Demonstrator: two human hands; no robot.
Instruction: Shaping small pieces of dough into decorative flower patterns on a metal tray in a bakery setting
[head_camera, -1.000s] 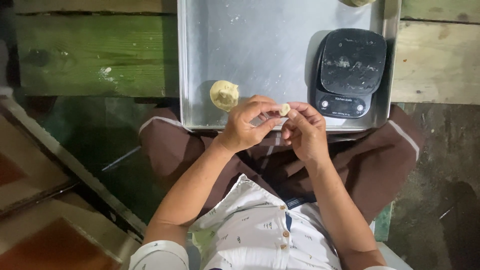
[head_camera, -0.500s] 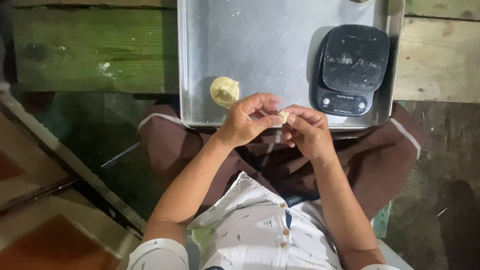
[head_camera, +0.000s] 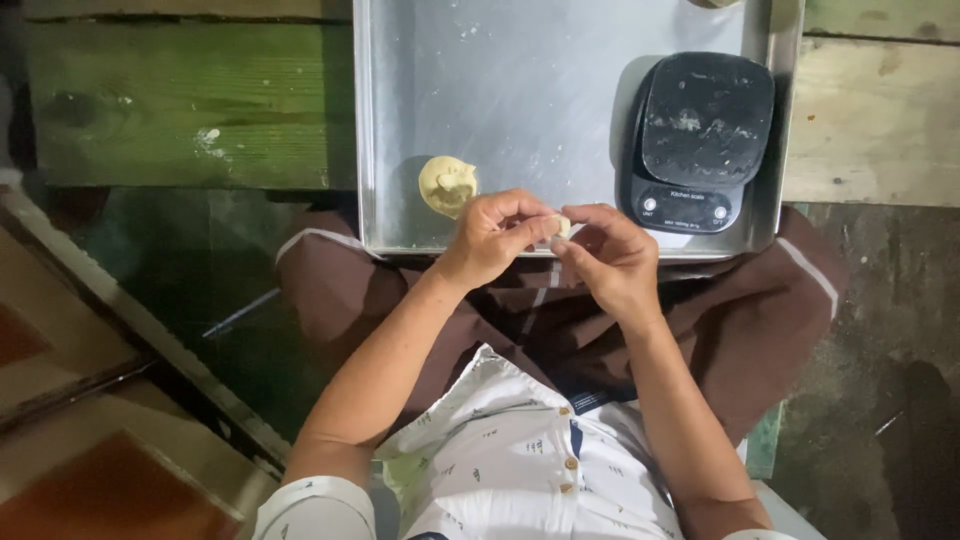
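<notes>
Small pale dough bit (head_camera: 562, 226) sits pinched between left hand (head_camera: 492, 238) and right hand (head_camera: 612, 262) fingertips, both closed on it, just over the steel tray's (head_camera: 520, 110) near edge.

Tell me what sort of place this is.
Probably a small home or workshop food-making spot: a metal tray on a worn wooden bench, a kitchen scale, and dough beside both hands.

Matt, smooth metal tray (head_camera: 520, 100), floury black plastic scale (head_camera: 700, 140), rough worn wooden boards (head_camera: 180, 110).
</notes>
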